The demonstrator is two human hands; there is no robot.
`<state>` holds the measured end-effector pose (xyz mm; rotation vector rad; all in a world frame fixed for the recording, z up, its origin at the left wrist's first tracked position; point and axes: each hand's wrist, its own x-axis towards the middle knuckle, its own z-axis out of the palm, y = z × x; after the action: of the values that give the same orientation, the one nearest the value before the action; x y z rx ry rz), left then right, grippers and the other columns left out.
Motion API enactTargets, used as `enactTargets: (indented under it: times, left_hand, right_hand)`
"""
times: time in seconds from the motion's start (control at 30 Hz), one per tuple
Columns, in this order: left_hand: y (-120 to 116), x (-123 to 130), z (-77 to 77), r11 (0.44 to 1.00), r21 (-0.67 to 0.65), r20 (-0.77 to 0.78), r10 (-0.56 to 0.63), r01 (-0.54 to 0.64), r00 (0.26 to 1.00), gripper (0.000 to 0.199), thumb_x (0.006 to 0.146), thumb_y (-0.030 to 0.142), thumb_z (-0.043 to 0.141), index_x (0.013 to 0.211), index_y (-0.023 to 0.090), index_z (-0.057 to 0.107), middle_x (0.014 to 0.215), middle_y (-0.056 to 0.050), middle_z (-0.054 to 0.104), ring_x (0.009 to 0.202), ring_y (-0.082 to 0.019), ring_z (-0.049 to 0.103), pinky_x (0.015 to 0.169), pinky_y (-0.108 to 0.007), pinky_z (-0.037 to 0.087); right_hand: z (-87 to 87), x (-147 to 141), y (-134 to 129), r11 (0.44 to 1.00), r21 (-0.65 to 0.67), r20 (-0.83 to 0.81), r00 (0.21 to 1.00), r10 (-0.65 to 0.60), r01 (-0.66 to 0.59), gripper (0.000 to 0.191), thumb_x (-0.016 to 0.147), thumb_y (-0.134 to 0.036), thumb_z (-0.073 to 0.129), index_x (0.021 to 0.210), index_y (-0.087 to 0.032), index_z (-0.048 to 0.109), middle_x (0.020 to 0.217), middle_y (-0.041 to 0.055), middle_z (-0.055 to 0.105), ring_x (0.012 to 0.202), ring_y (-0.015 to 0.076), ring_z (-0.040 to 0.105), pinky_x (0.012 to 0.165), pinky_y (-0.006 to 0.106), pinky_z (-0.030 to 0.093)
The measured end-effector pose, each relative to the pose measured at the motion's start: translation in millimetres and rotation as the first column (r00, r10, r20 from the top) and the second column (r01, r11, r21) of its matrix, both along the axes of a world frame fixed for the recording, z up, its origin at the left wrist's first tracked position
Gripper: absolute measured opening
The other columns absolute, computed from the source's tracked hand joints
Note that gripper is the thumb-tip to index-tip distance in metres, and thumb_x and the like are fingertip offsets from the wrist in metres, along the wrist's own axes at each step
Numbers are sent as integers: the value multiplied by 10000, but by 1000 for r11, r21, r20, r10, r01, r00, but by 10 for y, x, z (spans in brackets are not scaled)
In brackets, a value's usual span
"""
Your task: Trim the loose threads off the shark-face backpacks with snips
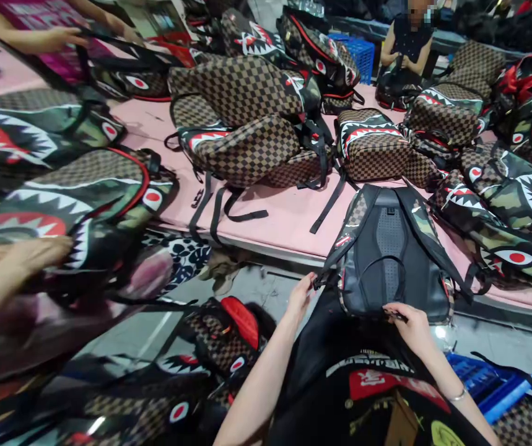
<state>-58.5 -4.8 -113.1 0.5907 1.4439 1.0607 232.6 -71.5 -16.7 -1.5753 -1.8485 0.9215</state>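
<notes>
A checkered and camouflage backpack (389, 248) lies in front of me with its black padded back and shoulder straps facing up, its near end reaching over the table edge. On its left side, my left hand (301, 296) is closed in a pinch on a black strap (324, 275). My right hand (409, 323) is closed on a small dark object at the near end of the backpack. That object may be a small tool; its kind is hidden by the fingers.
The pink table (275, 217) bears several checkered shark-face backpacks (247, 148). A blue crate (493, 384) with a bag stands at lower right, and more bags (219, 334) lie low on the left. Co-workers handle bags at left, far left and the far side.
</notes>
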Motion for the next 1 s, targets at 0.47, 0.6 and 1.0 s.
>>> enactTargets:
  times: [0.47, 0.6, 1.0]
  left_hand:
    - [-395, 570, 990, 963, 256, 121, -117, 83, 986, 424, 580, 205, 734, 959, 186, 545, 858, -22, 624, 843, -157, 584, 791, -276, 426]
    - [-403, 649, 1080, 959, 272, 52, -99, 81, 994, 423, 595, 185, 711, 962, 183, 502, 812, -10, 622, 804, -146, 588, 787, -279, 423]
    - [-431, 761, 1191, 940, 334, -88, -44, 71, 995, 426, 631, 171, 682, 997, 185, 464, 779, -1, 613, 777, -145, 595, 790, -300, 442]
  right_hand:
    - [301, -453, 329, 979, -7, -204, 958, -202, 205, 277, 804, -322, 502, 1016, -167, 590, 776, 21, 632, 660, 140, 576, 621, 248, 470]
    - [367, -495, 401, 970, 192, -86, 987, -133, 147, 224, 842, -258, 461, 1030, -184, 558, 941, 53, 632, 832, 163, 587, 759, 290, 464]
    - [466, -413, 383, 851, 476, 322, 945, 66, -222, 188, 895, -227, 463, 987, -147, 607, 842, 76, 661, 757, 189, 564, 688, 305, 445]
